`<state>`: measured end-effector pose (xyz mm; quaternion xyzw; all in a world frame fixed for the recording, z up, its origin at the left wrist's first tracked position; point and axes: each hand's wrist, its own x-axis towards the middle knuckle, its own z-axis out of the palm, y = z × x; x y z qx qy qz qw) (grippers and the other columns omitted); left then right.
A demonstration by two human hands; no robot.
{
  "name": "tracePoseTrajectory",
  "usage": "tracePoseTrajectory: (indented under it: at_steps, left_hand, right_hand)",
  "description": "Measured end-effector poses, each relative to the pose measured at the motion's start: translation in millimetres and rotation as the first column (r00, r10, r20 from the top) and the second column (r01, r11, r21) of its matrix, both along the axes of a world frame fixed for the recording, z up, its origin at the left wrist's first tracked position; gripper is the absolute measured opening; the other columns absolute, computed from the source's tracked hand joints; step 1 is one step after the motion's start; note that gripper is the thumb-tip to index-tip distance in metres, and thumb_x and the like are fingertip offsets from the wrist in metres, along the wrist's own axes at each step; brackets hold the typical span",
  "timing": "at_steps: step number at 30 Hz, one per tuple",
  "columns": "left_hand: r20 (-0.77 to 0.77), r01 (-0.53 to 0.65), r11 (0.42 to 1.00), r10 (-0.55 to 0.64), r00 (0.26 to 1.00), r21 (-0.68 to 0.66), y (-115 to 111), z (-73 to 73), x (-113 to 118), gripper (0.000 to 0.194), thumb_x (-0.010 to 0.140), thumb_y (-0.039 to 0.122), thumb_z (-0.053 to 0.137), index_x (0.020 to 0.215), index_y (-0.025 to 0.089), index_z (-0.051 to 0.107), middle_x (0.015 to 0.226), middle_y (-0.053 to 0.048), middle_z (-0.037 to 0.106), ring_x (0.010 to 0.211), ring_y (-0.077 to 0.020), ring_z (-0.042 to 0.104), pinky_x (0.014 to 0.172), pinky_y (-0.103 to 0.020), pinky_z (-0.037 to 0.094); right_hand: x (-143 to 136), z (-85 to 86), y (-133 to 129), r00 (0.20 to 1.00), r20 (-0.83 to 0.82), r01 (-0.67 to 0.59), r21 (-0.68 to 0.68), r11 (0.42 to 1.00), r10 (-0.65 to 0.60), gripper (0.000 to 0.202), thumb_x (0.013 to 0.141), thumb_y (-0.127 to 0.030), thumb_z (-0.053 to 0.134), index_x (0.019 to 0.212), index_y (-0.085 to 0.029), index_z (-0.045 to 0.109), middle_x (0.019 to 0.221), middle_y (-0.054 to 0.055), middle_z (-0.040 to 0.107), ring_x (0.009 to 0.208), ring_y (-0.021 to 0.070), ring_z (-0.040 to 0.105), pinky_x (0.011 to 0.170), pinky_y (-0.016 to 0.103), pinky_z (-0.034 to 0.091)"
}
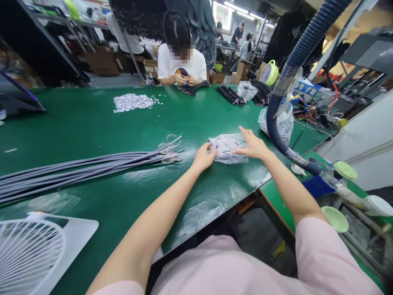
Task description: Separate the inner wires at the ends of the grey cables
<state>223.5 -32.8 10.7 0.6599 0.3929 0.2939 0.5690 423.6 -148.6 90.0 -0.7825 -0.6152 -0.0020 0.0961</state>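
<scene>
A clear plastic bag (229, 148) with small white pieces and some dark marks inside lies on the green table (190, 196). My left hand (204, 158) grips the bag's left edge, thumb and fingers bent around it. At the bag's right side is my right hand (253, 144), its fingers spread and the thumb against or just over the plastic. To the left, a bundle of grey cables (92, 166) stretches across the table, with thin stripped wires at its near-bag end.
A ribbed dark hose (272, 110) hangs at the right, beside another filled plastic bag (284, 125). White scraps (133, 102) lie in a pile farther back. Across the table a person (182, 61) handles black cables (195, 87). A white fan (30, 254) stands at front left.
</scene>
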Motion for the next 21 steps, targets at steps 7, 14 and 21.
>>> tracePoseTrajectory:
  at_steps: [7, 14, 21]
  left_hand:
    - [0.184, -0.012, 0.988, 0.041, 0.982, -0.156, -10, 9.4, -1, 0.039, 0.083, 0.033, 0.063, 0.116, 0.013, 0.063, 0.109, -0.009, 0.067, 0.082, -0.0129, 0.065, 0.072, -0.025, 0.055]
    - [-0.044, 0.047, 0.923, -0.032, 0.999, 0.382, -69, 13.6, -137, 0.027, 0.089, 0.033, 0.063, 0.112, 0.023, 0.07, 0.11, -0.006, 0.071, 0.095, -0.0164, 0.069, 0.087, -0.028, 0.057]
    - [-0.337, -0.086, 0.853, 0.294, 0.895, 0.516, -65, -48.9, -193, 0.025, 0.09, 0.045, 0.062, 0.094, 0.025, 0.076, 0.102, -0.005, 0.076, 0.085, -0.0174, 0.076, 0.069, -0.018, 0.06]
  right_hand:
    - [-31, -41.6, 30, 0.97, 0.233, -0.014, -0.205, 0.979, 0.063, 0.078, 0.085, -0.04, 0.065, 0.153, -0.018, 0.033, 0.126, 0.017, 0.065, 0.11, 0.0308, 0.064, 0.082, 0.035, 0.05]
    - [20, -23.3, 120, 0.956, 0.274, 0.105, 0.011, 0.994, -0.104, 0.028, 0.093, -0.022, 0.042, 0.106, -0.021, 0.067, 0.11, 0.011, 0.073, 0.102, 0.0265, 0.066, 0.076, 0.03, 0.043]
    - [150, 4.6, 248, 0.85, 0.147, 0.45, 0.294, 0.843, -0.506, 0.027, 0.093, -0.017, 0.048, 0.111, -0.017, 0.068, 0.107, 0.017, 0.073, 0.101, 0.0277, 0.069, 0.084, 0.033, 0.047]
